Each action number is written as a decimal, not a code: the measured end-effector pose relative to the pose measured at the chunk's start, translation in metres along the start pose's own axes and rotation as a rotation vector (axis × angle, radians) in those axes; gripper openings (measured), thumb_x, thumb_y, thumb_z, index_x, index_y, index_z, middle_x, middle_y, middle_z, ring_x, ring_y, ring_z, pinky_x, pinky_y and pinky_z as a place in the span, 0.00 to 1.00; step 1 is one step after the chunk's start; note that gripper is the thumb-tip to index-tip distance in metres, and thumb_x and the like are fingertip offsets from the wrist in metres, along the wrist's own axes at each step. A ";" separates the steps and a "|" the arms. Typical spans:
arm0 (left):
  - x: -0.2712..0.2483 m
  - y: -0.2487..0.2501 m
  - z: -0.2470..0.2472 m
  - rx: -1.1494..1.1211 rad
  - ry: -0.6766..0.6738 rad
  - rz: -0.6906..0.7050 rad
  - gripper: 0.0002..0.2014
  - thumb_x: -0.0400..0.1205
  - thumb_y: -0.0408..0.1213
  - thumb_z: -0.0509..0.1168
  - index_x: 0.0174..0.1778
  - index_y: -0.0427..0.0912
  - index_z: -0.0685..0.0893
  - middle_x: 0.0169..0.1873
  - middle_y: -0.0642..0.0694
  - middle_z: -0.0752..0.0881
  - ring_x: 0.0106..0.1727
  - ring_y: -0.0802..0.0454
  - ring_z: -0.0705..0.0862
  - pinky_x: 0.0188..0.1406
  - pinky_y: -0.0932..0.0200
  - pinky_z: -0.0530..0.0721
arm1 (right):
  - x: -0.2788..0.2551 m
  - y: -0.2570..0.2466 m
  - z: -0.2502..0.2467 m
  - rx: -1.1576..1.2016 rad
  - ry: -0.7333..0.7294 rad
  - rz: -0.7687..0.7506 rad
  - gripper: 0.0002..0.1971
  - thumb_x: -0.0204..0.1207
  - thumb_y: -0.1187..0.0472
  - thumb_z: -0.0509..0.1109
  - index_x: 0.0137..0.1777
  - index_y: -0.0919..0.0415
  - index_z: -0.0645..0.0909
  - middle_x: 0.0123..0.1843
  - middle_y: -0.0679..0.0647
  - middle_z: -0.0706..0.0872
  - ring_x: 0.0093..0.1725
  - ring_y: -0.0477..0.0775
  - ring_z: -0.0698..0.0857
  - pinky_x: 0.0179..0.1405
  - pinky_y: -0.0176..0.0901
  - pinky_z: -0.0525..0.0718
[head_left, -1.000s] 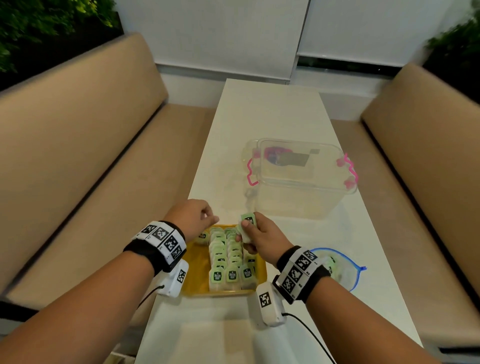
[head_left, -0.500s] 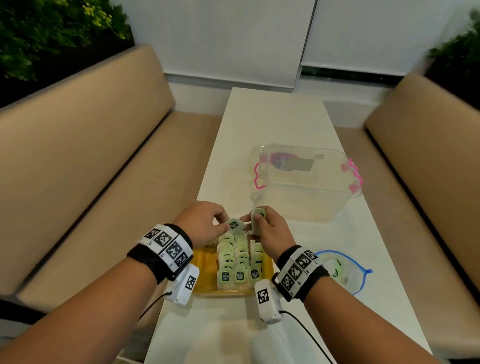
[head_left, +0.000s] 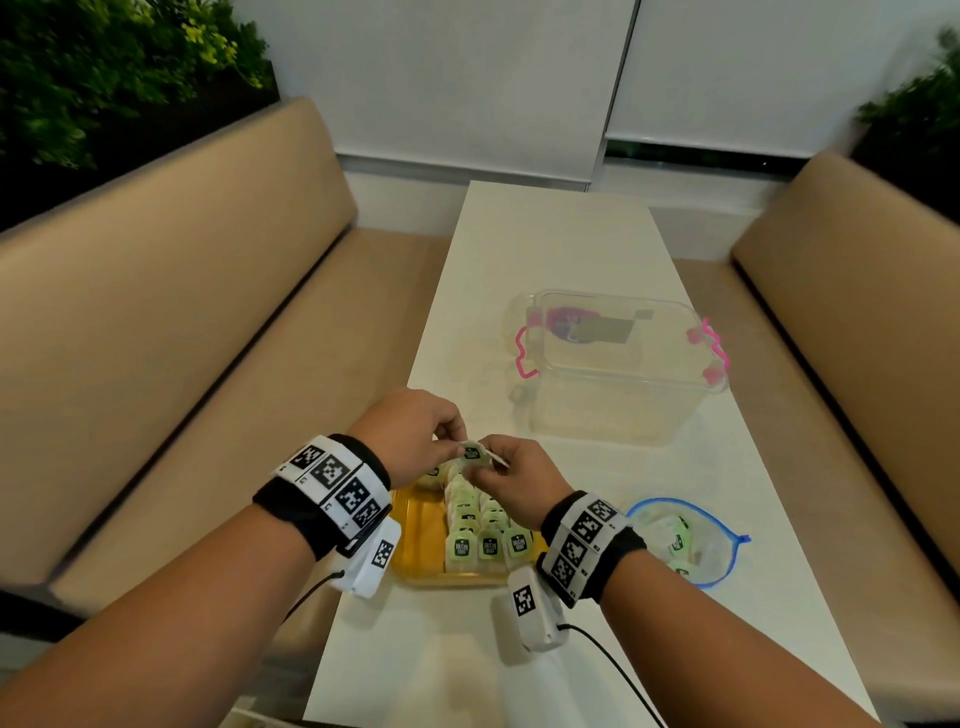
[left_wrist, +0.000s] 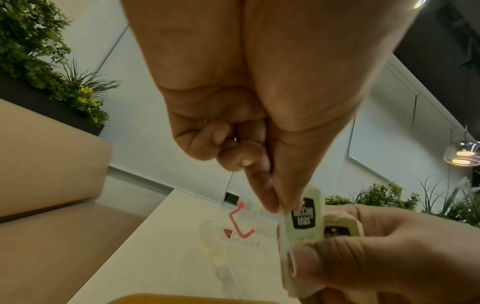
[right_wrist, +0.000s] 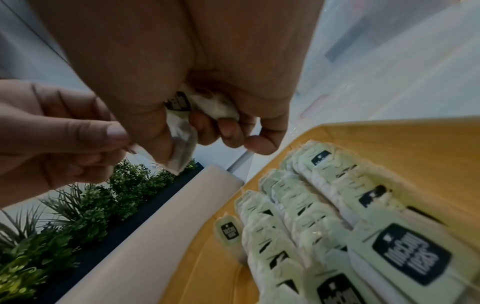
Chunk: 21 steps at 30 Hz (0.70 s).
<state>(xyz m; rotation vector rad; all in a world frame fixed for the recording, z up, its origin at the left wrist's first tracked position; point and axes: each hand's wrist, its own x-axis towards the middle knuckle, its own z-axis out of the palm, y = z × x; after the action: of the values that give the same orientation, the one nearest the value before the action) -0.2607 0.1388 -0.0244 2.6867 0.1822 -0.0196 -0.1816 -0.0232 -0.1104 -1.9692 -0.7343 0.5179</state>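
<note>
Light, limp white paper tea bag w/ green tag (head_left: 471, 453), over yellow plastic tray (head_left: 421, 540): L hand (head_left: 410, 431) & R hand (head_left: 519, 478) pinched it; tag prob. the safest hold.

The tea bag (head_left: 480, 461) between the left hand (head_left: 410, 436) and the right hand (head_left: 517, 475) carries a pale green tag (head_left: 471, 452) with a black label, like the rows (head_left: 488, 543) under them in the yellow tray (head_left: 415, 525). Beyond the right hand the clear box (head_left: 618, 410) has pink handles (head_left: 522, 358); right of that hand, a clear bag (head_left: 670, 500) has a blue edge.
</note>
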 end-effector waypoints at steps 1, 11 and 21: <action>0.000 -0.003 0.001 0.008 0.007 -0.020 0.02 0.79 0.45 0.72 0.45 0.53 0.89 0.41 0.58 0.87 0.44 0.60 0.83 0.42 0.64 0.77 | 0.000 0.001 0.001 -0.012 0.000 0.016 0.04 0.75 0.57 0.72 0.49 0.52 0.84 0.35 0.43 0.84 0.33 0.43 0.80 0.38 0.42 0.79; 0.018 -0.047 0.038 0.178 -0.259 -0.260 0.03 0.76 0.41 0.76 0.41 0.48 0.90 0.38 0.56 0.89 0.42 0.56 0.86 0.46 0.59 0.86 | -0.012 -0.005 -0.010 0.207 0.003 0.167 0.02 0.75 0.61 0.64 0.41 0.55 0.76 0.41 0.62 0.87 0.35 0.55 0.79 0.36 0.51 0.80; 0.043 -0.049 0.054 0.291 -0.298 -0.373 0.05 0.76 0.42 0.75 0.41 0.46 0.90 0.40 0.49 0.90 0.43 0.48 0.88 0.50 0.52 0.89 | -0.021 0.001 -0.022 0.456 0.075 0.249 0.09 0.77 0.57 0.76 0.47 0.65 0.88 0.38 0.57 0.89 0.37 0.57 0.90 0.22 0.45 0.86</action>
<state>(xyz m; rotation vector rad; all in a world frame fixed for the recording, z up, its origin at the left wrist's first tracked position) -0.2240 0.1643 -0.0965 2.8477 0.6235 -0.5980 -0.1831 -0.0515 -0.1004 -1.6445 -0.2882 0.6888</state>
